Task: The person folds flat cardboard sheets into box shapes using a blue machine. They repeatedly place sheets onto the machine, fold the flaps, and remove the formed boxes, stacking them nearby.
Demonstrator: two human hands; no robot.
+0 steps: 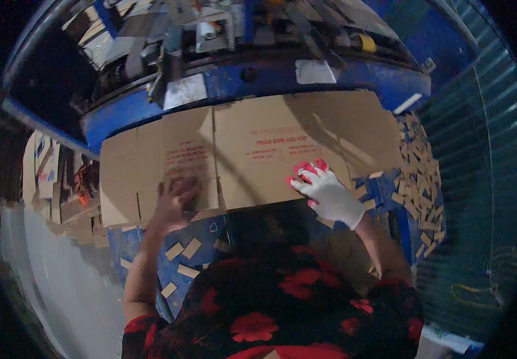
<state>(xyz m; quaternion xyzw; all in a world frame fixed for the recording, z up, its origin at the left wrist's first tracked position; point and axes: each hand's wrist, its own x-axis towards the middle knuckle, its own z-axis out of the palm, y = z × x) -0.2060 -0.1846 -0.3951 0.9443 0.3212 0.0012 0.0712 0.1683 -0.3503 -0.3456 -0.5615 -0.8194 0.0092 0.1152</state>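
A flat, scored cardboard box blank [258,161] with red print lies across in front of me, its far edge against a blue machine. My left hand [179,200], bare and slightly blurred, rests on the near part of its left side with the fingers apart. On the right, my right hand [330,194] wears a white glove with pink fingertips. Its fingers lie spread on the printed panel, close to the near edge. Neither hand is wrapped around anything.
The blue machine [228,87] with metal parts spans the far side. Small cardboard offcuts [417,179] are heaped at the right, and several scraps [188,270] lie on the blue surface [130,242] near me. More cardboard [46,170] stands at the left. A corrugated wall [479,149] rises at the right.
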